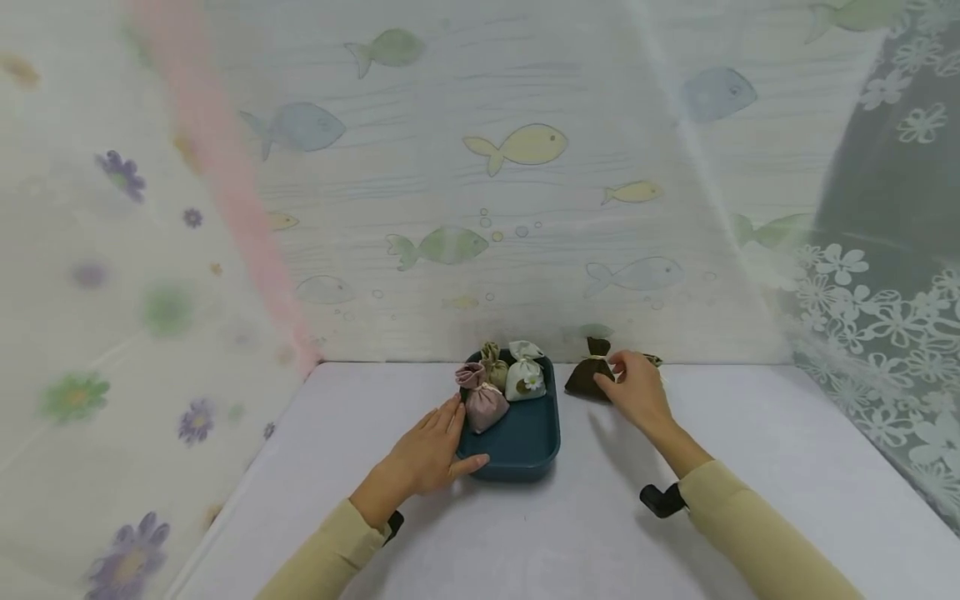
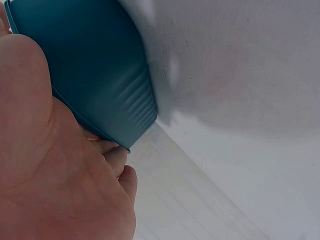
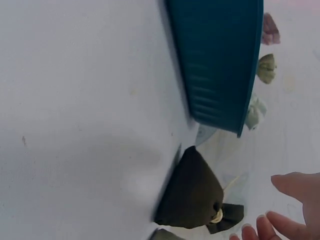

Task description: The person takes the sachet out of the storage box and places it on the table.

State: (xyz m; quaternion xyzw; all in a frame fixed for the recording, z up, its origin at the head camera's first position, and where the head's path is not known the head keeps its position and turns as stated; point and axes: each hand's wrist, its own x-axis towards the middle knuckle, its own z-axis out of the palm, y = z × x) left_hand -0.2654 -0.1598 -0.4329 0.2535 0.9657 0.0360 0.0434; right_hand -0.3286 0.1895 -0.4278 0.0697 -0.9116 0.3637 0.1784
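A dark blue tray (image 1: 517, 446) stands on the table, holding a pink drawstring pouch (image 1: 486, 407), an olive pouch (image 1: 493, 367) and a white pouch with a flower (image 1: 525, 379). My left hand (image 1: 431, 446) rests along the tray's left rim, fingers stretched out, thumb over the front corner. Right of the tray, a dark brown pouch (image 3: 192, 192) stands upright, tied at its neck. My right hand (image 1: 637, 387) is beside that pouch; in the right wrist view its thumb and fingers are parted, near the pouch's tied top.
Another pouch (image 3: 166, 235) is partly visible beside the brown one, mostly hidden behind my right hand in the head view. A white cloth covers the table (image 1: 300, 500). A fish-print curtain (image 1: 442, 183) hangs along the table's back edge.
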